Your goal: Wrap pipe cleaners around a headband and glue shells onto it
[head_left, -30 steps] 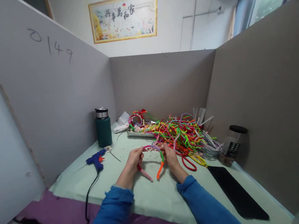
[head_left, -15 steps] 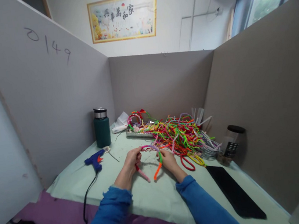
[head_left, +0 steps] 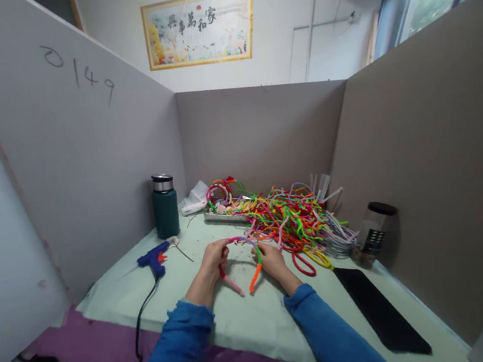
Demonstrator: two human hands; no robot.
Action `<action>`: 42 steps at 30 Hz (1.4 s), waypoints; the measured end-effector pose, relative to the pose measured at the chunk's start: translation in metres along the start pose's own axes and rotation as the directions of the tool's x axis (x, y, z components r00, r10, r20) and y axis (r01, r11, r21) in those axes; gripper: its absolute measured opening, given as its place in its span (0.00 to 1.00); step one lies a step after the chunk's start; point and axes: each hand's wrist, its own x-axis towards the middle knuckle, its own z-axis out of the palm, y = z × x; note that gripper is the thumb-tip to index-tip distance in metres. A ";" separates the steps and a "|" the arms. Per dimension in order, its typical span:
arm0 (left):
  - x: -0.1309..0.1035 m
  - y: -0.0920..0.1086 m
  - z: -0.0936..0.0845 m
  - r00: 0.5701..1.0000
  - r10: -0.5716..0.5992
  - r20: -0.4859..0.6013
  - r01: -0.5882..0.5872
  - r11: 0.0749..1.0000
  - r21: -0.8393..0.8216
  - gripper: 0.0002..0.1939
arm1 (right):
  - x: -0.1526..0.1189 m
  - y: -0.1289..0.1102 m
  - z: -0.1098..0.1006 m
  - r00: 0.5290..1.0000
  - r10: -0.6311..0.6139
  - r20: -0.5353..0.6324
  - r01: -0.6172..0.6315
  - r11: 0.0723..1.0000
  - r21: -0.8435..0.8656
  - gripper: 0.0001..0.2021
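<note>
Between my hands is a headband [head_left: 243, 240] wrapped in coloured fuzzy pipe cleaner, its arch at the top and its two ends pointing down toward me. Its left side runs through red to pink, the top is magenta and purple, and the right side turns green and then orange. My left hand [head_left: 215, 259] is closed on the left side, fingers curled round it. On the green part of the right side, my right hand [head_left: 270, 258] pinches with thumb and fingers. The headband hangs just above the pale tablecloth [head_left: 248, 330].
A tangled heap of pipe cleaners [head_left: 289, 216] lies behind my hands, beside a metal tray [head_left: 226, 216]. At left are a blue glue gun [head_left: 152, 260] with a cord and a green bottle [head_left: 165, 209]. Right are scissors [head_left: 318, 259], a black strip [head_left: 378, 308] and a jar [head_left: 372, 235].
Almost nothing differs. The headband's ends have shifted very slightly; both hands keep the same hold.
</note>
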 end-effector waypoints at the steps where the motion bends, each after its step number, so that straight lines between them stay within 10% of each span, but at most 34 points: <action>1: 0.000 0.000 0.000 1.000 0.003 0.011 -0.003 1.000 0.004 0.17 | 0.000 0.000 0.000 1.000 -0.003 0.000 0.002 1.000 -0.015 0.10; 16: 0.004 0.000 0.014 0.973 -0.131 0.192 0.060 0.939 0.338 0.10 | 0.041 0.001 0.003 0.992 -0.094 0.082 0.104 0.986 -0.129 0.11; 24: 0.013 0.005 0.011 0.962 -0.170 0.211 0.061 0.895 0.442 0.12 | 0.090 -0.013 0.003 0.892 -0.375 0.251 0.450 0.699 -0.555 0.13; 36: -0.009 0.026 0.000 0.880 -0.367 0.302 0.371 0.927 0.045 0.17 | 0.126 0.065 -0.082 0.970 -0.147 0.196 0.243 0.468 -0.849 0.14; 42: -0.010 0.024 0.005 0.868 -0.429 0.249 0.438 0.899 0.018 0.20 | 0.144 0.086 -0.110 0.965 0.005 0.262 0.221 0.522 -0.824 0.14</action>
